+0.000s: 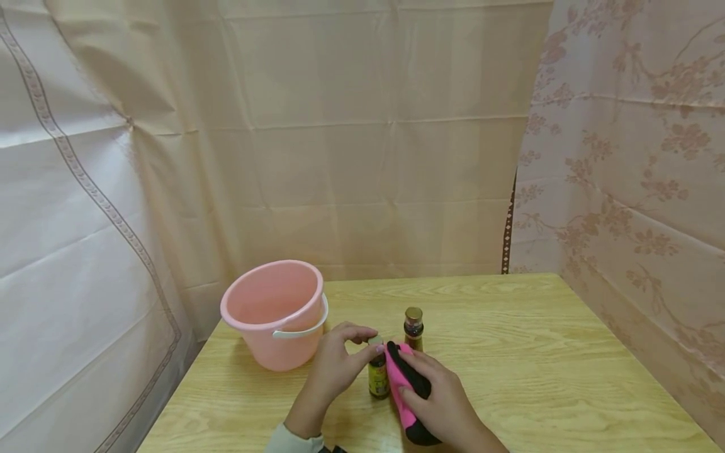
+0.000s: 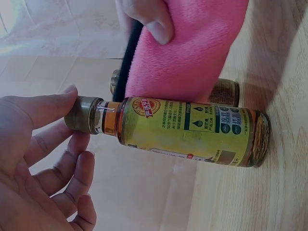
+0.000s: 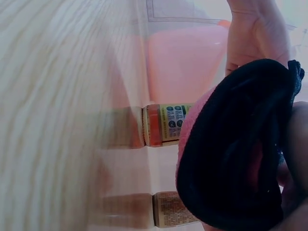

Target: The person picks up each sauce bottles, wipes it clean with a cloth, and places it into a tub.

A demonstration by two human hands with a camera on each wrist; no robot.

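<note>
A small glass oil bottle [image 1: 378, 380] with a yellow-green label stands upright on the table. My left hand [image 1: 337, 362] pinches its cap [image 2: 84, 114] between thumb and fingers, the other fingers curling loosely below in the left wrist view. My right hand [image 1: 444, 393] grips a pink plush mitt [image 1: 401, 384] with black edging. The mitt's pink side lies against the bottle's label in the left wrist view, while its dark open end [image 3: 231, 144] fills much of the right wrist view. Just behind the mitt is a second bottle [image 1: 414, 324] with a gold cap, its lower part hidden.
A pink bucket [image 1: 283, 349] with a white handle stands at the back left of the wooden table [image 1: 510, 352]. Beige curtains [image 1: 368, 157] hang behind the table, with patterned ones [image 1: 634, 157] along the right side.
</note>
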